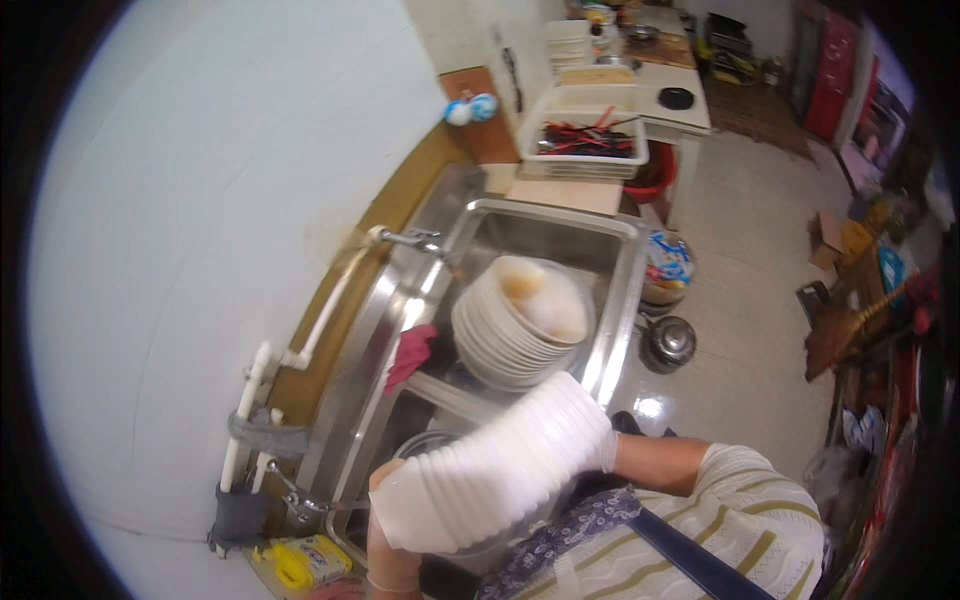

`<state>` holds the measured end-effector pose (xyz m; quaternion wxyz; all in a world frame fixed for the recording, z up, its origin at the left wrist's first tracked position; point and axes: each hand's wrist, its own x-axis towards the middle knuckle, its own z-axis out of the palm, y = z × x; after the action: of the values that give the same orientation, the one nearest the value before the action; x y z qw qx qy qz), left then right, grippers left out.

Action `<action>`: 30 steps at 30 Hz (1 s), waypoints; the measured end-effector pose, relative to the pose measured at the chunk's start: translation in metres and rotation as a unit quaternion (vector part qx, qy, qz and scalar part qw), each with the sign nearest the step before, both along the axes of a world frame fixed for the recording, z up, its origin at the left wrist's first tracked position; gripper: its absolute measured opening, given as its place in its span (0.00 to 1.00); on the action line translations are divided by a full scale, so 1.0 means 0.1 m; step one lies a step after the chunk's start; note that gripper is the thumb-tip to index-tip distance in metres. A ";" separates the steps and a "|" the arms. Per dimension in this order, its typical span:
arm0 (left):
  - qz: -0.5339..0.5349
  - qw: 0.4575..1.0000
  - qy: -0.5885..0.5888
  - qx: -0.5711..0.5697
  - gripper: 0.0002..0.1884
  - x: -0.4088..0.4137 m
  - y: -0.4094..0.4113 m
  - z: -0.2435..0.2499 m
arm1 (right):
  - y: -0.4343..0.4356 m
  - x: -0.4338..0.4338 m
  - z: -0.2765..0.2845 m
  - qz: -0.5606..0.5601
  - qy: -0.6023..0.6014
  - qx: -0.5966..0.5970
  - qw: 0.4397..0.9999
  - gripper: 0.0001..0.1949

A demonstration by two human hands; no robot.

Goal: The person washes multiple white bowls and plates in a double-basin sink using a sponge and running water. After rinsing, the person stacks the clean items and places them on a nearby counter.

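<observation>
A long stack of white bowls (502, 465) lies on its side between my two hands, above the near sink basin. My left hand (386, 480) holds its lower left end; most of the hand is hidden behind the bowls. At the upper right end, my right hand (604, 448), in a pale translucent glove, presses against the stack. Another tilted stack of white bowls (517, 322), with foam and brownish residue in the top one, stands in the far basin of the steel sink (626, 300). A pinkish-red cloth (411, 356) hangs beside it.
Two taps, one upper (409, 238) and one lower (296, 501), line the wall side. A yellow bottle (292, 566) stands at the lower left. Beyond the sink is a white basket of chopsticks (585, 157). A metal kettle (670, 341) stands on the floor at right.
</observation>
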<state>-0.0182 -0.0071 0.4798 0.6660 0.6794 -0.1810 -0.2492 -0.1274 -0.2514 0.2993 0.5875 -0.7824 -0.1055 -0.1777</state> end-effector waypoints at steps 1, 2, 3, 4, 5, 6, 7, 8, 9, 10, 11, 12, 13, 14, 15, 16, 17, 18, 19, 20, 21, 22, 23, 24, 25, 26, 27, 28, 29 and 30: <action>-0.012 0.998 0.049 -0.042 0.23 -0.09 -0.11 0.02 | -0.08 -0.14 0.01 -0.015 0.006 0.002 1.000 0.27; -0.053 0.997 0.007 -0.054 0.26 -0.14 -0.25 -0.01 | -0.18 -0.31 0.03 -0.036 0.008 0.004 0.999 0.27; -0.075 0.996 -0.051 -0.022 0.26 -0.22 -0.35 0.02 | -0.23 -0.44 0.05 -0.046 0.007 0.012 0.999 0.26; -0.096 0.990 -0.108 0.008 0.27 -0.31 -0.46 0.03 | -0.31 -0.57 0.07 -0.059 0.003 0.014 0.998 0.26; -0.116 0.979 -0.164 0.036 0.27 -0.41 -0.59 0.06 | -0.42 -0.72 0.09 -0.070 0.002 0.019 0.997 0.26; -0.141 0.981 -0.136 0.008 0.28 -0.53 -0.72 0.10 | -0.52 -0.88 0.09 -0.085 0.001 0.022 0.996 0.26; -0.143 0.987 -0.074 -0.022 0.28 -0.66 -0.89 0.10 | -0.65 -1.07 0.09 -0.099 0.002 0.029 0.995 0.26; -0.146 0.988 -0.009 -0.050 0.28 -0.80 -1.11 0.08 | -0.78 -1.27 0.08 -0.117 0.003 0.032 0.993 0.25; -0.146 0.985 0.048 -0.078 0.28 -0.91 -1.31 0.09 | -0.90 -1.45 0.09 -0.131 -0.003 0.038 0.991 0.25; -0.181 0.979 0.054 -0.084 0.28 -1.00 -1.50 0.06 | -1.04 -1.68 0.10 -0.146 -0.006 0.039 0.989 0.25; -0.206 0.975 0.035 -0.069 0.27 -1.16 -1.75 0.06 | -1.21 -1.93 0.11 -0.166 -0.009 0.040 0.985 0.25; -0.228 0.972 0.020 -0.052 0.27 -1.37 -2.00 0.06 | -1.39 -2.18 0.11 -0.182 -0.009 0.041 0.982 0.25; -0.251 0.967 0.008 -0.036 0.27 -1.57 -2.25 0.04 | -1.56 -2.46 0.13 -0.203 -0.006 0.037 0.978 0.24; -0.241 0.964 0.106 -0.040 0.25 -1.62 -2.52 -0.13 | -1.75 -2.76 0.14 -0.226 -0.003 0.034 0.974 0.24; -0.267 0.960 0.080 -0.020 0.23 -1.78 -2.79 -0.18 | -1.94 -3.05 0.15 -0.249 0.003 0.028 0.968 0.24; -0.294 0.954 0.053 0.000 0.22 -1.97 -3.05 -0.20 | -2.12 -3.36 0.17 -0.277 0.011 0.019 0.961 0.24; -0.320 0.947 0.025 0.018 0.20 -2.14 -3.33 -0.23 | -2.29 -3.65 0.18 -0.304 0.018 0.008 0.952 0.24; -0.309 0.951 0.024 0.007 0.15 -2.20 -3.57 -0.40 | -2.45 -3.91 0.24 -0.329 0.025 -0.007 0.944 0.24; -0.317 0.948 0.010 0.012 0.15 -2.36 -3.83 -0.40 | -2.60 -4.19 0.28 -0.359 0.040 -0.028 0.932 0.23; -0.323 0.946 -0.005 0.017 0.14 -2.53 -4.08 -0.39 | -2.73 -4.43 0.32 -0.387 0.056 -0.053 0.919 0.23; -0.324 0.946 -0.020 0.023 0.13 -2.70 -4.31 -0.39 | -2.86 -4.65 0.36 -0.414 0.076 -0.086 0.903 0.23; -0.333 0.939 -0.076 0.025 0.14 -2.81 -4.53 -0.47 | -3.00 -4.84 0.42 -0.438 0.100 -0.122 0.885 0.23; -0.347 0.936 -0.060 0.022 0.15 -2.90 -4.74 -0.50 | -3.10 -4.99 0.45 -0.464 0.128 -0.154 0.863 0.23; -0.361 0.932 -0.041 0.018 0.17 -3.02 -4.96 -0.51 | -3.23 -5.12 0.48 -0.483 0.144 -0.157 0.849 0.22; -0.373 0.927 -0.022 0.014 0.19 -3.13 -5.19 -0.50 | -3.38 -5.23 0.50 -0.498 0.161 -0.150 0.839 0.22; -0.393 0.914 0.100 -0.025 0.22 -3.25 -5.36 -0.45 | -3.53 -5.30 0.48 -0.491 0.121 0.013 0.862 0.22; -0.382 0.913 0.141 0.000 0.23 -3.33 -5.61 -0.46 | -3.69 -5.36 0.45 -0.480 0.066 0.173 0.858 0.21; -0.373 0.909 0.186 0.023 0.23 -3.43 -5.88 -0.52 | -3.82 -5.45 0.38 -0.454 0.017 0.325 0.829 0.21; -0.365 0.901 0.230 0.048 0.23 -3.51 -6.14 -0.59 | -3.96 -5.53 0.32 -0.418 -0.035 0.468 0.778 0.20; -0.410 0.899 0.156 0.001 0.23 -3.34 -6.40 -1.13 | -4.18 -5.57 0.31 -0.362 -0.091 0.595 0.712 0.20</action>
<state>-0.3527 -0.6466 0.3670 0.5240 0.4980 -0.3371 -0.6031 -0.6843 -0.6695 0.3306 0.8096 -0.2295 0.2605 -0.4733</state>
